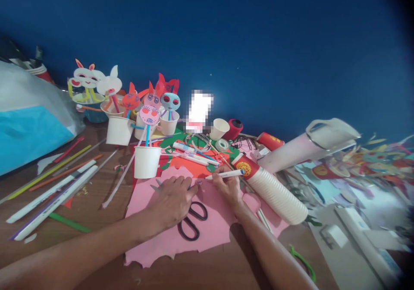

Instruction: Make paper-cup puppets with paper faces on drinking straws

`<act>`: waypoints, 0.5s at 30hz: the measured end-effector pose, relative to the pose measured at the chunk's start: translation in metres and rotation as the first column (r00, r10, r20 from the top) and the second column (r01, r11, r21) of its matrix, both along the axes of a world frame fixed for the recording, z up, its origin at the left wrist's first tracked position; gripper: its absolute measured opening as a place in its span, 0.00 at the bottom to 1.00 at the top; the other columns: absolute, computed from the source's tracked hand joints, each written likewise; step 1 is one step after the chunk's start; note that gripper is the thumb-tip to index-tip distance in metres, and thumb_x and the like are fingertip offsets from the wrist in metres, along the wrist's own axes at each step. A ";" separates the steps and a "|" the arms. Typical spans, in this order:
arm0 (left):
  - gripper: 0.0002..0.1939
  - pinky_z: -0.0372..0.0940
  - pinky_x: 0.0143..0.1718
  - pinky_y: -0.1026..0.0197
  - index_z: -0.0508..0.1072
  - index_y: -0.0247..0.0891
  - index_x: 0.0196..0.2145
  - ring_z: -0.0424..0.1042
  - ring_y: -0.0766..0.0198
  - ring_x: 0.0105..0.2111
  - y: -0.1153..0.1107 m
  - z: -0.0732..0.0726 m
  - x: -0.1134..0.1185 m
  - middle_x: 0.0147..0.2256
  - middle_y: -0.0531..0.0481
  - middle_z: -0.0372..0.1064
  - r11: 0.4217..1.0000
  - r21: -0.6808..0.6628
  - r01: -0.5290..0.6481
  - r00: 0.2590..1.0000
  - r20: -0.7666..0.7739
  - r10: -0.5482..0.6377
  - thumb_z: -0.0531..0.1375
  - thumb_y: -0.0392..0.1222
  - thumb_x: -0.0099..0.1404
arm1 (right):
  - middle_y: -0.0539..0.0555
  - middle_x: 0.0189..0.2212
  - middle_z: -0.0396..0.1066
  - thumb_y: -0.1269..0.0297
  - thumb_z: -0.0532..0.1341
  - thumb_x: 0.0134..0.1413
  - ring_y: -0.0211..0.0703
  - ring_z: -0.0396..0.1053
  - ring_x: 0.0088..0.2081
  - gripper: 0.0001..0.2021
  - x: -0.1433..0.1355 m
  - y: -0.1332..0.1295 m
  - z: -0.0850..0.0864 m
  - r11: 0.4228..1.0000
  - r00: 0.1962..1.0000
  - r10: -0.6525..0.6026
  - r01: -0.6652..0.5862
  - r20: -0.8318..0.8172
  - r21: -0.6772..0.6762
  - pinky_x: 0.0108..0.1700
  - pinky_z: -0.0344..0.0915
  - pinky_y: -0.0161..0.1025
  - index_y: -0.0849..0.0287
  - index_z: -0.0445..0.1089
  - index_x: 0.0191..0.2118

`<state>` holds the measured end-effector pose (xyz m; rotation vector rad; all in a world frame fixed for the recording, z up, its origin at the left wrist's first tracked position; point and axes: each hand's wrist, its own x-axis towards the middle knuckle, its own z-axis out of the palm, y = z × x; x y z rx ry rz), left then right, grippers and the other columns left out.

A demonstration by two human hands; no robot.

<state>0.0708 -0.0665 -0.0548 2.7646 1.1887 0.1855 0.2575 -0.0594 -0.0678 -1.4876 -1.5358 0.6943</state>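
My right hand [228, 190] is closed round a white marker [231, 174], its tip slanting down to the left. Just left of that tip, a small dark mark [199, 182] shows on pink paper. My left hand [174, 198] lies across the large pink sheet [152, 242] with its fingers stretched towards the mark, apparently pressing the paper down. Beneath this hand is a pair of scissors with black handles [189, 229]; the blade tips poke out at its upper left. A white paper cup [147, 162] bearing a pink paper face [149, 115] stands behind my left hand.
More cups with paper faces, such as a light blue face [170, 102], stand at the back left. A long stack of paper cups [280, 190] lies beside my right forearm. Several markers and strips, including a green strip [69, 222], lie left. A blue wall [226, 44] rises behind.
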 end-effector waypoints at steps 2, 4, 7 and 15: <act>0.17 0.56 0.34 0.53 0.64 0.40 0.46 0.61 0.57 0.33 0.000 0.000 0.000 0.35 0.45 0.63 1.000 0.002 0.001 1.000 0.001 -0.001 0.47 0.32 0.60 | 0.44 0.14 0.57 0.66 0.53 0.50 0.32 0.55 0.17 0.07 0.000 0.000 0.002 1.000 1.000 -0.005 0.005 -0.023 0.000 0.19 0.54 0.29 0.60 0.60 0.24; 0.16 0.56 0.34 0.53 0.65 0.39 0.45 0.61 0.57 0.33 0.000 -0.001 -0.001 0.35 0.45 0.62 1.000 0.009 0.003 1.000 0.003 -0.003 0.47 0.32 0.60 | 0.44 0.14 0.57 0.66 0.53 0.50 0.32 0.55 0.17 0.07 -0.001 -0.001 0.002 1.000 0.999 0.006 -0.006 -0.034 -0.011 0.19 0.53 0.29 0.60 0.60 0.24; 0.15 0.56 0.34 0.52 0.66 0.39 0.43 0.61 0.57 0.33 0.000 -0.001 0.000 0.35 0.45 0.62 1.000 0.014 0.002 1.000 0.002 -0.002 0.46 0.32 0.60 | 0.45 0.14 0.58 0.66 0.55 0.49 0.32 0.55 0.17 0.06 -0.001 -0.001 0.000 0.999 0.999 0.039 -0.040 -0.034 -0.029 0.18 0.52 0.29 0.60 0.61 0.24; 0.16 0.56 0.35 0.52 0.66 0.39 0.44 0.62 0.57 0.34 0.000 0.001 -0.001 0.35 0.45 0.63 1.000 0.017 0.014 1.000 0.013 -0.015 0.47 0.32 0.60 | 0.49 0.21 0.65 0.64 0.52 0.53 0.36 0.63 0.22 0.08 -0.002 -0.002 0.002 0.999 0.997 0.050 -0.050 -0.050 0.004 0.24 0.61 0.32 0.60 0.65 0.34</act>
